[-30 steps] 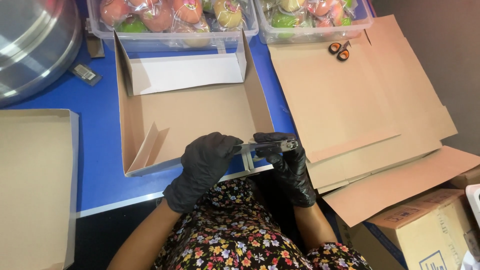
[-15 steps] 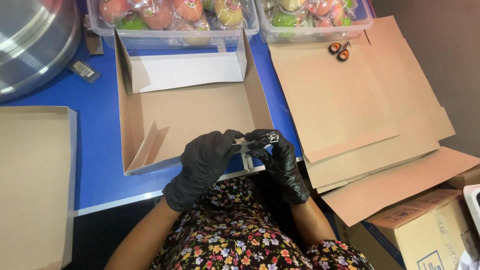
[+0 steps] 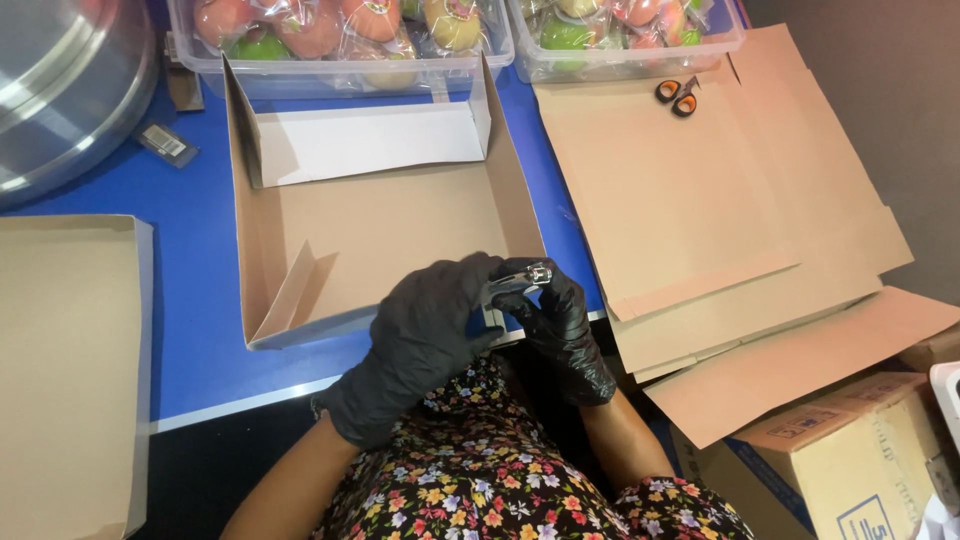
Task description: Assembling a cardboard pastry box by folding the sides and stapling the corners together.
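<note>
- 1 open cardboard box on the blue tabletop, brown w/ white inner back flap; used as landmark below.
- 2 black-gloved hands at the box's near edge: left hand and right hand, both grips clenched on 1 small metal stapler, held between them just over the box's front wall.
- 2 clear plastic tubs behind the box: left tub and right tub, each full of wrapped red, green, yellow fruit shapes.
- 1 pair of orange-handled scissors right of the box, lying on a stack of flat cardboard sheets.
- 1 flat brown box lid left of the box.
- 1 big steel pot back-left of the box; 1 small grey packet beside it.
- 1 brown carton w/ blue print near-right of the box, lower than the tabletop.
</note>
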